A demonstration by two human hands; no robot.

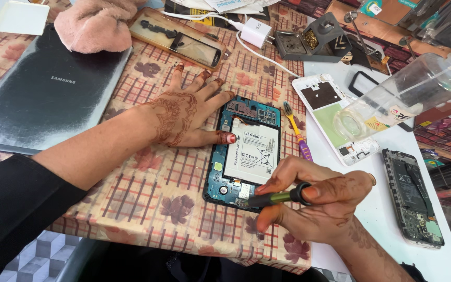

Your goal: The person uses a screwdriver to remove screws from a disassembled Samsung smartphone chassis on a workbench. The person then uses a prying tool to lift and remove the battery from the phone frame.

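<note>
Tablet (43,89) lies dark near the surface's (147,209) left edge, a pink cloth (97,23) above it. Toward the middle, the left hand (184,117) rests flat with fingers spread, thumb pressing the side of an opened phone (244,151) with its battery showing. The right hand (319,201) grips a green-handled screwdriver (277,197), its tip at the phone's lower edge, seemingly working a screw; steady, upright pressure looks needed. A toothbrush (297,133) lies just beside.
</note>
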